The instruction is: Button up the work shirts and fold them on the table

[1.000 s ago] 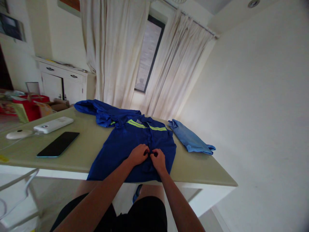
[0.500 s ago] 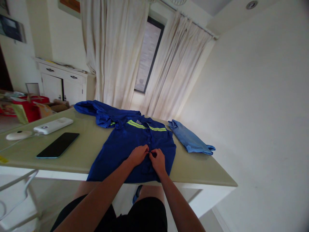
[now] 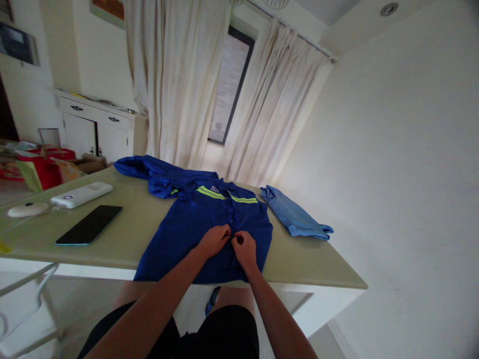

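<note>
A dark blue work shirt [image 3: 194, 224] with yellow-green reflective strips across the chest lies front up on the table, its lower edge at the table's near side. My left hand [image 3: 216, 240] is closed on the left side of the button front, fingertips pinching the cloth. Right beside it, my right hand [image 3: 245, 249] pinches the other side of the front, thumb and forefinger together. Both sets of fingertips nearly meet at the placket, below a visible button. The button or buttonhole between them is too small and covered to make out.
On the greenish table [image 3: 307, 264], a folded light blue garment [image 3: 295, 214] lies to the right. At the left are a black phone [image 3: 90, 225], a white power bank [image 3: 82, 195] and a white rounded device [image 3: 28, 210] with a cable. A white chair [image 3: 33, 304] stands front left.
Both hands stay at the same spot on the shirt front, with hardly any finger movement. The view has shifted very slightly.
</note>
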`<state>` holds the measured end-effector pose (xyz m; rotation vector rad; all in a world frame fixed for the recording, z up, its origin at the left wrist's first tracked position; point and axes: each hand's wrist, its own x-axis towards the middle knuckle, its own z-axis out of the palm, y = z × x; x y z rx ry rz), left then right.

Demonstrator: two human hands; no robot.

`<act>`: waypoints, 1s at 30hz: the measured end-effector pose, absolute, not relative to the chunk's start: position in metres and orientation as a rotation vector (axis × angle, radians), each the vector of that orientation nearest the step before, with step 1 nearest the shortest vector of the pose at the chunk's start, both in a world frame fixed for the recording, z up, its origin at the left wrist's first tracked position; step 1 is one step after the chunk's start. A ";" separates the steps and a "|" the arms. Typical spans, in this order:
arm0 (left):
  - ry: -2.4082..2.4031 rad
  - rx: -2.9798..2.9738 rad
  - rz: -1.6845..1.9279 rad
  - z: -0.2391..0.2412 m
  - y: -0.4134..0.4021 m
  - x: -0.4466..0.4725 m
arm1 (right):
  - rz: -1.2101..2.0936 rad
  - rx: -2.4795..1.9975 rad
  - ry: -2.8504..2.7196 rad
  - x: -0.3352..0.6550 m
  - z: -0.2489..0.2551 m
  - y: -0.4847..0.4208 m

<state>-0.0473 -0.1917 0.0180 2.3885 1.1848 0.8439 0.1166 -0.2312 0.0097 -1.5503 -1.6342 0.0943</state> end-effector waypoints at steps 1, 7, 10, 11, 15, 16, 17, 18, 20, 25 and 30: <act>1.181 2.386 0.845 0.018 -0.191 -0.047 | 0.084 -1.551 -1.632 0.117 0.009 -0.231; 1.191 2.361 0.856 0.018 -0.191 -0.047 | 0.055 -1.572 -1.629 0.118 0.009 -0.231; 1.227 2.347 0.876 0.018 -0.192 -0.047 | 0.049 -1.573 -1.632 0.118 0.010 -0.231; 1.245 2.345 0.881 0.017 -0.192 -0.047 | 0.050 -1.577 -1.629 0.118 0.010 -0.231; 1.273 2.384 0.865 0.017 -0.192 -0.047 | 0.064 -1.590 -1.625 0.117 0.010 -0.232; 1.267 2.397 0.860 0.017 -0.192 -0.047 | 0.070 -1.586 -1.628 0.117 0.009 -0.231; 1.256 2.407 0.858 0.017 -0.192 -0.047 | 0.077 -1.581 -1.630 0.118 0.009 -0.231; 1.245 2.414 0.858 0.017 -0.193 -0.047 | 0.085 -1.577 -1.633 0.118 0.008 -0.231; 1.224 2.418 0.864 0.018 -0.194 -0.047 | 0.094 -1.574 -1.638 0.118 0.006 -0.230; 1.219 2.409 0.861 0.020 -0.194 -0.047 | 0.089 -1.560 -1.662 0.119 0.005 -0.229; 1.219 2.408 0.861 0.019 -0.194 -0.047 | 0.073 -1.569 -1.668 0.119 0.007 -0.230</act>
